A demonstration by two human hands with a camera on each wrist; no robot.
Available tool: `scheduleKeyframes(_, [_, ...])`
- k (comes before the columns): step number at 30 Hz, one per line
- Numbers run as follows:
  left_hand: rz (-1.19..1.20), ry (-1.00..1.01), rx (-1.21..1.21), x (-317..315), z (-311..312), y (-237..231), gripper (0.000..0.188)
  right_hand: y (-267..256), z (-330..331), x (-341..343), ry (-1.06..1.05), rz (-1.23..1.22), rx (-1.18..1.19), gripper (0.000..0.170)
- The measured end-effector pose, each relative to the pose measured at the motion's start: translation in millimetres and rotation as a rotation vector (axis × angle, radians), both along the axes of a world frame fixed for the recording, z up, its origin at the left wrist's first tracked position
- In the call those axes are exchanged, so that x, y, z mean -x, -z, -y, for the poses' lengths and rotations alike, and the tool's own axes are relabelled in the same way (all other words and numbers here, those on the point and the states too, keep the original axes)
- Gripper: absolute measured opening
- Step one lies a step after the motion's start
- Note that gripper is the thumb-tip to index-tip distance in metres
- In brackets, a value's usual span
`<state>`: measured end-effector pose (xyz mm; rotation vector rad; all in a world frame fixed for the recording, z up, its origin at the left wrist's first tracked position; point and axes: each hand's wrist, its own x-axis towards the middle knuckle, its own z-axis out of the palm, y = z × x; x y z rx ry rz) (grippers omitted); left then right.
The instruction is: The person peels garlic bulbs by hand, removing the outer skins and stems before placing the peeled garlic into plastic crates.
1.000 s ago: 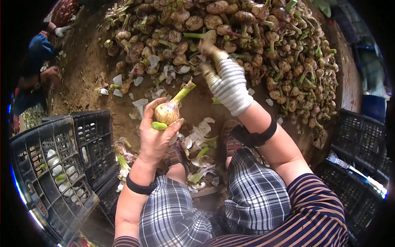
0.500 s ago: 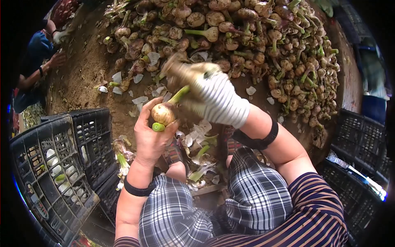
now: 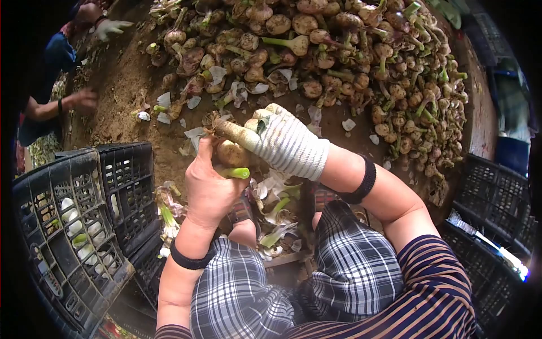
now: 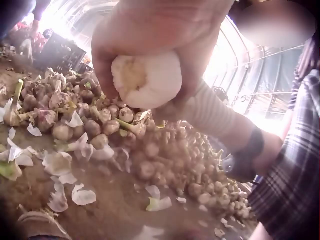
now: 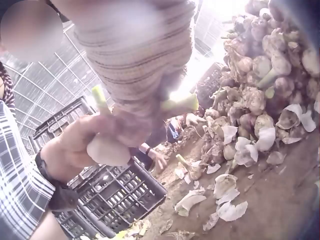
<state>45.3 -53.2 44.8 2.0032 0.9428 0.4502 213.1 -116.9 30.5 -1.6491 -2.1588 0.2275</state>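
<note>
My bare left hand [image 3: 209, 189] curls round a brownish garlic bulb [image 3: 232, 152]. A green cut stem [image 3: 236, 173] pokes out by its thumb. In the left wrist view a white peeled bulb [image 4: 147, 80] sits in the same hand [image 4: 160, 30]; the right wrist view shows this white bulb [image 5: 108, 150] too. My right hand [image 3: 291, 141], in a striped glove, meets the left one and has its fingers bent over the top of the brownish bulb. A green stem end [image 5: 182, 102] sticks out beside the glove [image 5: 140, 60]. The glove hides most of that contact.
A large heap of garlic [image 3: 339, 68] lies ahead and to the right. Black crates stand at left [image 3: 68, 226] and right [image 3: 491, 198]. White peelings [image 3: 276, 220] litter the ground between the feet. Another person's hands [image 3: 82, 100] show at upper left.
My right hand has come down and left from the heap onto the bulb in the left hand. The left hand has turned slightly, swinging the green cut stem to the right. The other person's hands have moved.
</note>
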Motion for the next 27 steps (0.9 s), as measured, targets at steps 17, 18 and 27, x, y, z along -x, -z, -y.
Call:
scheduleKeyframes(17, [0.633, -0.143, 1.145, 4.9, -8.0, 12.8, 0.046, 10.5, -5.3, 35.5, 0.463, -1.861, 0.28, 0.031])
scheduleKeyframes(18, [0.683, -0.21, 1.295, 0.0, -5.6, 12.9, 0.053, 2.7, -5.1, 35.7, 0.54, -1.734, 0.261, 0.029])
scheduleKeyframes(27, [0.499, -0.178, 0.839, -8.1, 4.6, 12.4, 0.046, -3.3, -3.3, 21.0, 0.554, -0.735, -0.028, 0.014])
